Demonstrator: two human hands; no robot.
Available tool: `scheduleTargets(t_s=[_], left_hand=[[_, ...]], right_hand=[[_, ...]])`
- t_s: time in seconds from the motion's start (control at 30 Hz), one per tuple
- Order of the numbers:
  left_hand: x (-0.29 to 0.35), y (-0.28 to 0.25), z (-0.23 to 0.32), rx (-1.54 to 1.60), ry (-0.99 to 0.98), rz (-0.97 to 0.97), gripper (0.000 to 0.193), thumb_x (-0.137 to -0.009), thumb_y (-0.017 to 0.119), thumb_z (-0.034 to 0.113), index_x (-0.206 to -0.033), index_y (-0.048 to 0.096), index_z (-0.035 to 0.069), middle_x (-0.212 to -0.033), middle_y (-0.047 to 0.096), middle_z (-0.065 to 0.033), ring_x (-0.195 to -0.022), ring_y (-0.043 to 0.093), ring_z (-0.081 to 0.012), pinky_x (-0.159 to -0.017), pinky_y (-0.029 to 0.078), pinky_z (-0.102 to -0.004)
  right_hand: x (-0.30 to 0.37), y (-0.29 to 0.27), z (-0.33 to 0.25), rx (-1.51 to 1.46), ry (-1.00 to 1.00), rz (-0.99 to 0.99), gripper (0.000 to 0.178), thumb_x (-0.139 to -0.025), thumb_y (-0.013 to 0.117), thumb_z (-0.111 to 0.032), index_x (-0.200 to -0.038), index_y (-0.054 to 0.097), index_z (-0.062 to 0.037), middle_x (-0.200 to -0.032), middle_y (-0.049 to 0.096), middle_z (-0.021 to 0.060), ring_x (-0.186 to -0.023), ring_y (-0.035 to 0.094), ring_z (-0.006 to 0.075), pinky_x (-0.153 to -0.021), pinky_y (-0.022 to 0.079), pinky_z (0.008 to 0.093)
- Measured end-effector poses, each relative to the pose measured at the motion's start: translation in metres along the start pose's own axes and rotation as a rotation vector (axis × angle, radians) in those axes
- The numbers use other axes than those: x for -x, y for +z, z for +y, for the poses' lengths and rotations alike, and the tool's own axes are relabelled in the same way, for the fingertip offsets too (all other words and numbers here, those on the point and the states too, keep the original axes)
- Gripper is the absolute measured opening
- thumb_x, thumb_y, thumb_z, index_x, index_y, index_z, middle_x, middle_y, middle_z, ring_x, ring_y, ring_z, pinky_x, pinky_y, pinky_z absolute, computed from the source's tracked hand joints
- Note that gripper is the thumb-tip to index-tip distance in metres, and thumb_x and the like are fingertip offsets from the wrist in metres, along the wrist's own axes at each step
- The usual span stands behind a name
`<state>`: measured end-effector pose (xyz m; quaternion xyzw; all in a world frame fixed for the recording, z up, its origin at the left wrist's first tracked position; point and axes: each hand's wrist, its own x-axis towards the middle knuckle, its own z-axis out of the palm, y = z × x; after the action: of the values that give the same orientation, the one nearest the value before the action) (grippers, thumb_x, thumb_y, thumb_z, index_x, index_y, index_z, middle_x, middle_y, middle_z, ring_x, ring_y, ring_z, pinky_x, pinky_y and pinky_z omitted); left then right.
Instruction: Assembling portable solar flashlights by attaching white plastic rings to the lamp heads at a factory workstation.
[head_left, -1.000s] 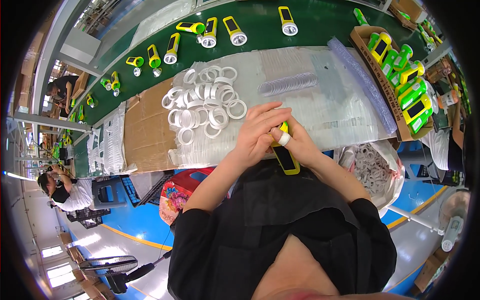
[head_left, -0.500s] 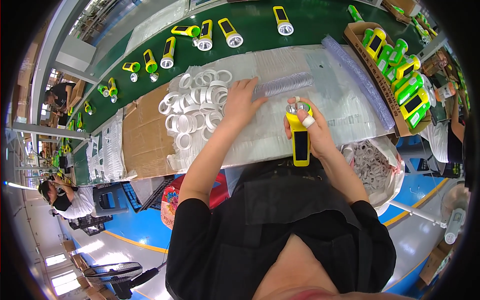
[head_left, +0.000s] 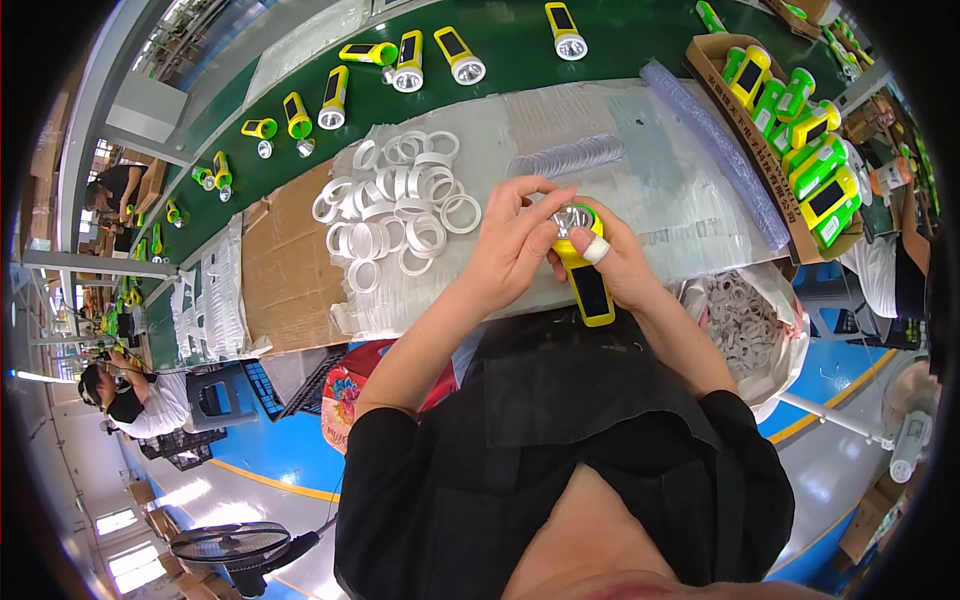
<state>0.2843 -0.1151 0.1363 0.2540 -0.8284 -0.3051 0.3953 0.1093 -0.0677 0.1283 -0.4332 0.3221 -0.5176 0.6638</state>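
Note:
My right hand (head_left: pixel 615 262), with white tape on its thumb, is wrapped round a yellow flashlight (head_left: pixel 590 290) with a dark panel along its body. The flashlight's silvery head (head_left: pixel 572 222) points away from me and shows a green edge. At that head, my left hand (head_left: pixel 515 240) is closed in a pinch. Anything thin or clear between its fingers is too small to make out. Beyond both hands, a row of thin clear discs (head_left: pixel 570 157) lies on the plastic-covered work surface. A loose heap of white rings (head_left: pixel 395 205) sits to the left.
Several yellow flashlights (head_left: pixel 408 62) stand along the green bench (head_left: pixel 510 55) at the back. At right are a rolled clear plastic sleeve (head_left: pixel 715 155) and a cardboard box (head_left: pixel 745 130) of green and yellow flashlights. A white bag (head_left: pixel 795 350) of small rings hangs below the table edge.
My left hand has moved from the end of the disc row, back and right, to the flashlight's head. My right hand has shifted the flashlight slightly left and tilted it.

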Motion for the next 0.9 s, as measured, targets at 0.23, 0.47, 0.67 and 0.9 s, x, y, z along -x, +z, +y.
scheduleTargets(t_s=[0.23, 0.47, 0.67, 0.9], left_hand=[[0.006, -0.001, 0.000, -0.054, 0.084, -0.027, 0.042, -0.100, 0.039, 0.024, -0.128, 0.059, 0.000, -0.126, 0.052, -0.0164, -0.115, 0.048, -0.0299, -0.098, 0.039, -0.0378], [0.007, 0.008, -0.002, 0.080, 0.093, 0.055, 0.035, -0.096, 0.042, 0.015, -0.122, 0.061, 0.001, -0.125, 0.056, -0.0149, -0.118, 0.051, -0.0336, -0.101, 0.034, -0.0424], [-0.008, -0.005, -0.007, -0.038, 0.154, 0.030, 0.038, -0.097, 0.040, 0.017, -0.127, 0.058, 0.001, -0.141, 0.048, -0.0155, -0.133, 0.041, -0.0353, -0.108, 0.030, -0.0451], [-0.057, -0.073, -0.090, -0.986, -0.180, -0.002, 0.044, -0.083, 0.067, 0.034, -0.122, 0.063, 0.013, -0.119, 0.062, -0.0137, -0.110, 0.058, -0.0320, -0.094, 0.045, -0.0454]], right_hand=[[0.003, 0.002, -0.001, 0.072, 0.027, -0.054, 0.041, -0.097, 0.058, -0.029, -0.126, 0.046, -0.0022, -0.089, 0.061, 0.0077, -0.072, 0.060, 0.0138, -0.066, 0.049, 0.0266], [-0.001, 0.006, 0.004, 0.041, 0.054, -0.094, 0.041, -0.097, 0.057, -0.028, -0.128, 0.043, -0.0039, -0.092, 0.058, 0.0072, -0.074, 0.061, 0.0147, -0.067, 0.050, 0.0273], [-0.017, 0.004, 0.004, -0.009, -0.013, -0.104, 0.039, -0.098, 0.054, -0.028, -0.128, 0.042, -0.0054, -0.090, 0.058, 0.0085, -0.074, 0.059, 0.0160, -0.067, 0.049, 0.0299], [-0.059, -0.006, -0.009, 0.082, -0.363, 0.027, 0.031, -0.096, 0.056, -0.020, -0.122, 0.048, -0.0055, -0.087, 0.060, 0.0091, -0.071, 0.058, 0.0140, -0.066, 0.049, 0.0287]])
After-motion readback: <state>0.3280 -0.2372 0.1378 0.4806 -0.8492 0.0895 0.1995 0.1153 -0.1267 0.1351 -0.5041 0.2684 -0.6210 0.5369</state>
